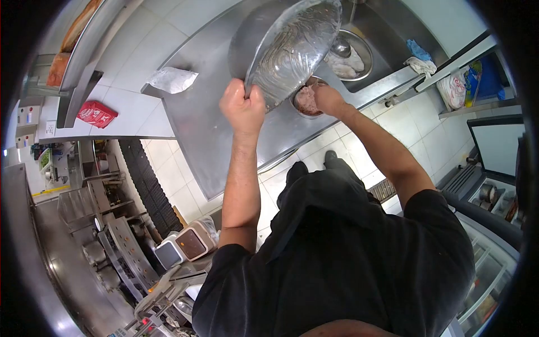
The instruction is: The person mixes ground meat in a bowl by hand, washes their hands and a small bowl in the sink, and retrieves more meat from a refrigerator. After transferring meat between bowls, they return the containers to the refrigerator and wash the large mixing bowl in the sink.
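My left hand (243,109) grips the rim of a large metal bowl (292,53), which is tipped steeply on its side with its smeared, shiny inside showing. Below its lower edge, a round metal pot (310,115) sits near the counter's front edge. Pink minced meat (306,101) fills much of the pot. My right hand (330,101) reaches in at the pot's right side, right at the meat; its fingers are mostly hidden there.
In the sink (387,42) stands a metal bowl (368,66) with pale pieces and a ladle (341,48). A silvery packet (173,80) lies at the left of the steel counter (196,132), with a red packet (97,114) beyond. Cloths (420,59) rest at the sink's right edge.
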A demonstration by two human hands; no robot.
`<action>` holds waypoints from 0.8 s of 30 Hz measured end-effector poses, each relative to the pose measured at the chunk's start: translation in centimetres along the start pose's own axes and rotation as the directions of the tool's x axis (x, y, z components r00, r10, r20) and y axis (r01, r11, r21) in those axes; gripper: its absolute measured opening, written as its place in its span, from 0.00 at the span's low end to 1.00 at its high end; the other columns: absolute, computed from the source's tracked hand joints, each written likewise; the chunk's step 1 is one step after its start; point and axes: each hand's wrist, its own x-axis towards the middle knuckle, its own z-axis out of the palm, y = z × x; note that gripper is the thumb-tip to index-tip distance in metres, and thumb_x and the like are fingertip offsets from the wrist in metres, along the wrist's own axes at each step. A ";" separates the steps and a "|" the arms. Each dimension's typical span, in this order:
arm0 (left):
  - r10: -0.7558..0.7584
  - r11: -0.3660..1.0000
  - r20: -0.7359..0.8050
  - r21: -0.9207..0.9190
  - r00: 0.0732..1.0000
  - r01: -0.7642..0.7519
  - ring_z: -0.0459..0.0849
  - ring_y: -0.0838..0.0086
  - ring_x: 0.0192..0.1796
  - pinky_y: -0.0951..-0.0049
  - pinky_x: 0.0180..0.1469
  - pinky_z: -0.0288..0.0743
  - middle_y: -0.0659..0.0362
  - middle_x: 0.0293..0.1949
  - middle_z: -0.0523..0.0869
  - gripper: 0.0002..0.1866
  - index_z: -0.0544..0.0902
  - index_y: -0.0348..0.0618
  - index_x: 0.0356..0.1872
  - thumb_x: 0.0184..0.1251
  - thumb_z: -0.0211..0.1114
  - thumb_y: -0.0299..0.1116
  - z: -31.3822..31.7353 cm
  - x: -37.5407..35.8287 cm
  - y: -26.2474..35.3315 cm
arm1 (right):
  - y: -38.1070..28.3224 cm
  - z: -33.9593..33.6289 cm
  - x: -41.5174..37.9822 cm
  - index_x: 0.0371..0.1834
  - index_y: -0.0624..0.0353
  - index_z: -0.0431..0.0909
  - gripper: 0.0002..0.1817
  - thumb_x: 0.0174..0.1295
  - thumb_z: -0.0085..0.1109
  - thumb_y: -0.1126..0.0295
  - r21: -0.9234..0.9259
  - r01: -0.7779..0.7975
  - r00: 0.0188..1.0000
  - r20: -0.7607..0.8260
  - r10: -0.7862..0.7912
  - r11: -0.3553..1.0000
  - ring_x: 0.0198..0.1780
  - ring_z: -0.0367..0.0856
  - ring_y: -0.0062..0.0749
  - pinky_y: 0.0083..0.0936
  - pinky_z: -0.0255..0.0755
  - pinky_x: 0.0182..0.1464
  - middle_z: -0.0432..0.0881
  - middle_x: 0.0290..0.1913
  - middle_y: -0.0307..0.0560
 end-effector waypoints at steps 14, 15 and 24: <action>-0.295 0.956 -0.142 -0.054 0.945 0.290 0.75 0.79 0.30 0.74 0.33 0.71 0.60 0.26 0.81 0.01 0.78 0.32 0.31 0.59 0.62 0.19 -4.2 -2.8 -2.4 | -3.8 -0.8 0.4 0.49 0.54 0.85 0.15 0.63 0.56 0.63 -0.132 -0.034 0.998 0.042 0.040 0.991 0.60 0.80 0.53 0.44 0.75 0.61 0.82 0.56 0.56; -0.383 0.921 -0.126 -0.127 0.915 0.368 0.78 0.78 0.34 0.76 0.40 0.73 0.61 0.32 0.84 0.05 0.80 0.31 0.36 0.60 0.60 0.18 -4.9 -3.6 -3.4 | -3.8 -1.2 0.1 0.48 0.54 0.85 0.14 0.63 0.57 0.63 -0.076 -0.036 0.999 -0.015 0.035 0.996 0.59 0.80 0.53 0.43 0.75 0.60 0.82 0.55 0.55; -0.948 0.305 -0.170 -0.734 0.270 0.607 0.81 0.61 0.53 0.58 0.56 0.77 0.48 0.57 0.79 0.28 0.71 0.33 0.60 0.53 0.56 0.15 -11.8 -11.8 -11.7 | -1.0 -4.4 -2.0 0.46 0.58 0.84 0.13 0.64 0.62 0.64 0.400 0.063 0.955 -0.289 0.061 0.914 0.50 0.83 0.43 0.36 0.77 0.52 0.84 0.53 0.52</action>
